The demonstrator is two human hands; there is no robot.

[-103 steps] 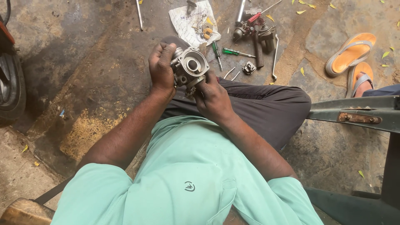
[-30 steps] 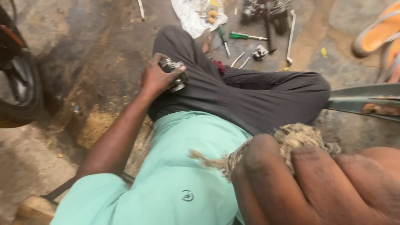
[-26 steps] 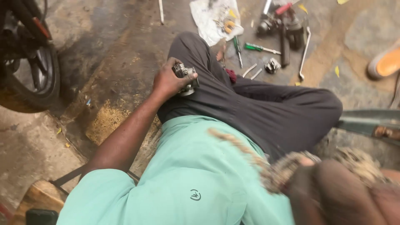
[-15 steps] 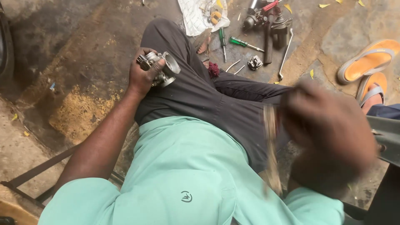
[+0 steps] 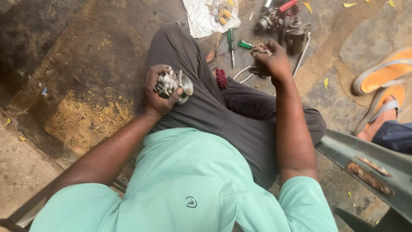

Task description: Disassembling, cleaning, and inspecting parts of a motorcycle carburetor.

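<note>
Two hands are busy, each closed on its own thing and well apart from the other. The left hand [image 5: 155, 92] is clamped around a small metal engine part [image 5: 174, 83], a silvery casting with a round open mouth, resting it on the left thigh. The right hand [image 5: 271, 62] is stretched out past the knee, fist closed on a wad of frayed rag [image 5: 260, 49] held above the ground.

The rag does not touch the part, so any wiping looks not yet under way at this moment; the part seems out of whatever it belongs to, with nothing fitted back onto it.

Beyond the right hand, on the stained concrete floor [image 5: 86, 51], lie two green-handled screwdrivers [image 5: 231, 45], a red-handled tool [image 5: 286, 6], a dark cluster of metal pieces [image 5: 296, 32] and a white cloth [image 5: 199, 19] carrying small bits. An orange sandal [image 5: 382, 77] sits at the far right, beside another person's foot [image 5: 380, 120].
</note>
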